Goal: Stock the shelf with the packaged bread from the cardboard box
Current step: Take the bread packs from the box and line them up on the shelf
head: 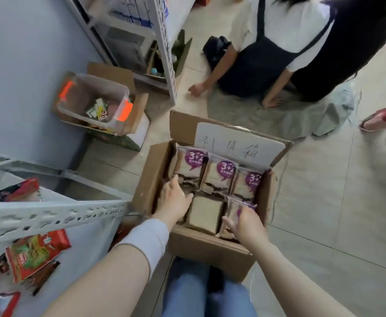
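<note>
**A:** What sat in the cardboard box (pixel 201 245)?

**B:** Packaged bread (pixel 219 177). Three packs with purple "3+2" labels stood in a row along its twelve o'clock wall. A plain-faced pack (pixel 204 212) lay flat in the middle of the near row.

**A:** And the hands?

**B:** The right hand (pixel 247 223) was at the box's five o'clock corner, fingers curled round another pack (pixel 234 209) that was tipped up on edge. The left hand (pixel 173 202) was inside at nine o'clock, fingers straight and spread, gripping nothing, with its tips beside the leftmost labelled pack.

**A:** Any other containers?

**B:** At ten o'clock in the view a clear bin (pixel 105 83) with orange latches held small packets. It sat inside a second open carton (pixel 137 110).

**A:** Where was the shelf (pixel 89 234)?

**B:** At eight o'clock. Its white perforated rail (pixel 50 213) ended just beside the box's left wall, and a red and green snack bag (pixel 36 252) lay on the board below.

**A:** How much room was there to move?

**B:** The box's far flap stood upright, with a white handwritten sheet (pixel 237 143) on it. Tiled floor (pixel 336 213) lay open from three to five o'clock. A kneeling person (pixel 279 42) filled one o'clock, hands on the floor, apart from the box.
</note>
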Tool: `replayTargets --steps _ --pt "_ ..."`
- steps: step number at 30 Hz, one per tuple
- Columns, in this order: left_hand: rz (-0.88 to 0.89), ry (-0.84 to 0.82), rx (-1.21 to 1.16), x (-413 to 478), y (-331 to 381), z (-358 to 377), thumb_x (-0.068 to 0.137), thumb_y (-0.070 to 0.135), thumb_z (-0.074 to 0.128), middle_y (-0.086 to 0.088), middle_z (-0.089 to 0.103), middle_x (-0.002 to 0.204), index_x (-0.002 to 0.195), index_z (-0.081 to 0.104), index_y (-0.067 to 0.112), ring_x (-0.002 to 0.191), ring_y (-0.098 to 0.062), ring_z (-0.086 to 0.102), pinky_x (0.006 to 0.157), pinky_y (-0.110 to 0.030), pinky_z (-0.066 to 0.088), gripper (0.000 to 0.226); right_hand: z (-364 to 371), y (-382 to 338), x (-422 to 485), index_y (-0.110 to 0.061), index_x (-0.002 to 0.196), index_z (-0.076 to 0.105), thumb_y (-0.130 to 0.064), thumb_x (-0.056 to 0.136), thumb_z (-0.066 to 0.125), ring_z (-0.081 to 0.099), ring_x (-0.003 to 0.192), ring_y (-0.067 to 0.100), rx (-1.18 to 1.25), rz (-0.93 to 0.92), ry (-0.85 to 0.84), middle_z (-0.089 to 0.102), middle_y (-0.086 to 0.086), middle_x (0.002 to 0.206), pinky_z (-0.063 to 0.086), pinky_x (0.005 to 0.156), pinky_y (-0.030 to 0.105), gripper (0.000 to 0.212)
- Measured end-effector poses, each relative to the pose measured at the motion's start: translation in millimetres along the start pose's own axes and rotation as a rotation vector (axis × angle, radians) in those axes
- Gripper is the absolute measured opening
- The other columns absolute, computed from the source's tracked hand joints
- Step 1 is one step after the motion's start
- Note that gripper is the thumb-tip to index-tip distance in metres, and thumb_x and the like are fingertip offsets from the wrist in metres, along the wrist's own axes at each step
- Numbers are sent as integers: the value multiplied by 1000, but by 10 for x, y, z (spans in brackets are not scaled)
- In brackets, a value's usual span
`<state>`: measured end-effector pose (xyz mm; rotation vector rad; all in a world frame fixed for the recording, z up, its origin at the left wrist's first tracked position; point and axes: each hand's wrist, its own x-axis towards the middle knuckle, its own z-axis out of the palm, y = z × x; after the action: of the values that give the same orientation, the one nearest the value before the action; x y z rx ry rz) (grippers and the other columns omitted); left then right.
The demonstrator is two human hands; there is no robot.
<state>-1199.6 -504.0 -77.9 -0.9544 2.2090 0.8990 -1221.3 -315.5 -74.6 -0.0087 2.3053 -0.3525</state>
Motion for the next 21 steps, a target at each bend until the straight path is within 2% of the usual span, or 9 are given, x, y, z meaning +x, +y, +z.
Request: replayTargets --steps 4,7,9,13,16,18,20,21 --pt "11 166 -114 921 -77 176 85 32 63 -20 30 145 145 14 10 135 -34 30 110 -42 27 81 257 -141 899 -6 114 46 -47 80 65 57 108 35 237 103 15 58 15 105 46 80 34 56" --pt "56 240 -213 1327 -111 298 78 32 70 -15 39 140 143 23 10 133 -29 33 110 -39 28 83 453 -170 1327 -6 126 43 -46 75 71 53 113 34 309 132 90 57 15 120 47 92 41 71" --pt "96 278 -255 1461 -137 337 73 33 75 -12 43 133 138 32 10 129 -26 36 108 -37 31 81 526 -163 1446 -6 126 42 -49 68 75 54 113 33 326 178 131 58 14 120 47 92 46 79" --pt "157 245 -251 1550 -164 334 68 35 79 -10 45 121 121 47 8 114 -24 45 94 -28 37 68 554 -119 1503 -7 108 52 -50 62 79 59 101 32 355 216 171 63 11 106 51 84 44 69" --pt "145 181 -342 1462 -177 282 71 30 78 -10 43 124 118 45 5 116 -23 44 93 -25 37 62 530 -134 1410 -13 98 42 -42 65 81 59 96 32 496 249 207 58 7 97 51 81 43 59" --pt "132 149 -446 1334 -234 222 74 27 76 -2 50 120 116 43 12 111 -13 50 91 -18 41 56 487 -166 1319 -15 96 39 -37 67 80 58 92 31 571 261 255 54 4 91 47 74 39 55" --pt "119 182 -547 1136 -288 124 77 24 74 15 54 100 108 39 24 92 8 54 69 1 40 47 401 -193 1202 -16 95 38 -33 67 81 55 87 27 627 239 284 51 -1 85 40 67 33 54" --pt "114 222 -582 1012 -305 59 78 23 73 21 51 95 106 37 27 85 15 53 62 4 38 46 351 -196 1126 -16 98 39 -31 66 82 53 87 24 662 217 277 49 -4 85 38 67 31 56"
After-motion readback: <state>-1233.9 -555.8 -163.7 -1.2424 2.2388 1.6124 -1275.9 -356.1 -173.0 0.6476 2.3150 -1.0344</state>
